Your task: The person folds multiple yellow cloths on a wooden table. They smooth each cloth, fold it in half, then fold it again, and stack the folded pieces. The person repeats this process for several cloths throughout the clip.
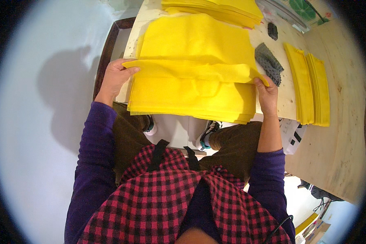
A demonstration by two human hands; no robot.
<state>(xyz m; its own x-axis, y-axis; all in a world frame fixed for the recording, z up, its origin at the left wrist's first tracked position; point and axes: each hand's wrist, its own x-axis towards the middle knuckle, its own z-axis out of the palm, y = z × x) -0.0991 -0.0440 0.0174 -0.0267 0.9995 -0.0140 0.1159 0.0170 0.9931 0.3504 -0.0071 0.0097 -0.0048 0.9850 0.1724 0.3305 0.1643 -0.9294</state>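
Note:
Between my two hands a sheet of yellow fabric [207, 70] is held by its folded edge, lifted and stretched across a stack of the same yellow fabric [187, 101]. My left hand [118, 75] pinches the left end of the fold, thumb on the near side. At the right end, my right hand [266, 90] grips the fold's other corner between thumb and fingers. The sheet's far part spreads flat toward the back of the table. Layered edges of the stack show along the table's front, slightly overhanging it.
A second yellow pile [215, 10] lies at the far end of the wooden table [286, 95]. To the right are a grey knobbly cloth [268, 61], a small dark block [272, 31] and narrow folded yellow bundles [309, 85]. A pale wall [36, 134] stands close on the left.

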